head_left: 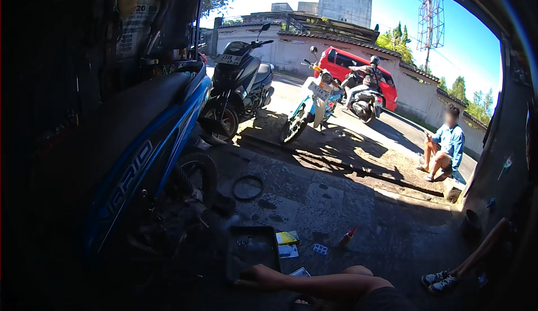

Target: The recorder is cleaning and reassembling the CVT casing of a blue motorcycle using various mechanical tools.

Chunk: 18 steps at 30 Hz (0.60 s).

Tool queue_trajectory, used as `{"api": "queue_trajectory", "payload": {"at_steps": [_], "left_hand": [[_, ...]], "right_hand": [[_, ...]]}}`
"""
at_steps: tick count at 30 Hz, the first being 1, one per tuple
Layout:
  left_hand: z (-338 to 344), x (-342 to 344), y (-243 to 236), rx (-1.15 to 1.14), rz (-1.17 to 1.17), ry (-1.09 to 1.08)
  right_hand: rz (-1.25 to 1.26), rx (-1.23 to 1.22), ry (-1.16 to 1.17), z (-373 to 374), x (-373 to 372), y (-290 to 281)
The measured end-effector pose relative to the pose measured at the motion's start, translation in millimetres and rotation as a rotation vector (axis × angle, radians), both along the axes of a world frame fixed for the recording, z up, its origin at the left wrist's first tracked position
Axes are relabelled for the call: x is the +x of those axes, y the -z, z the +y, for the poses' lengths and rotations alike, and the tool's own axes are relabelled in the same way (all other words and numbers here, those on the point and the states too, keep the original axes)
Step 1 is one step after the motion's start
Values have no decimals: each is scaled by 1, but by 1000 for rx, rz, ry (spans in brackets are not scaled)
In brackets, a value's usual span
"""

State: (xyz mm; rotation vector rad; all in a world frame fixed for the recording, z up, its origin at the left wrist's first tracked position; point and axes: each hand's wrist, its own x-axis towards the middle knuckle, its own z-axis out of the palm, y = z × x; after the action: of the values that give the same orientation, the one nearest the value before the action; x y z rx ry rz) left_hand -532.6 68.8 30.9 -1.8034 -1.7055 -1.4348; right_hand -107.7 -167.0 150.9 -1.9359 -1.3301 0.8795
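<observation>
My right hand (263, 277) reaches in from the lower right, over the near edge of a black rectangular tray (278, 250). Its fingers look curled, and shadow hides whatever they may hold. Small dark parts (244, 241) lie in the tray. Just left of the tray stands a blue scooter (162, 168) with its rear wheel (203, 171) toward the street. Right of the tray are a yellow packet (287, 237), a white-and-blue packet (288, 251), a small pale grid-like piece (320, 249) and a red-tipped bottle (347, 237). My left hand does not show.
A black ring (247, 188) lies on the tiled floor beyond the tray. A dark scooter (241, 81) and a light-blue motorbike (314, 106) stand outside. Someone crouches (446, 145) at the right edge; another person's legs and sneakers (440, 280) are nearer. A rider and red van (336, 61) are on the road.
</observation>
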Motion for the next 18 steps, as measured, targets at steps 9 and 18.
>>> {"api": "queue_trajectory", "payload": {"at_steps": [9,18], "left_hand": [[-66,207,-64,106,567,1152],[-38,337,-27,-251,1076,1406]], "right_hand": [[600,59,-39,1,-1,4],[600,-124,505,-131,31,12]]}}
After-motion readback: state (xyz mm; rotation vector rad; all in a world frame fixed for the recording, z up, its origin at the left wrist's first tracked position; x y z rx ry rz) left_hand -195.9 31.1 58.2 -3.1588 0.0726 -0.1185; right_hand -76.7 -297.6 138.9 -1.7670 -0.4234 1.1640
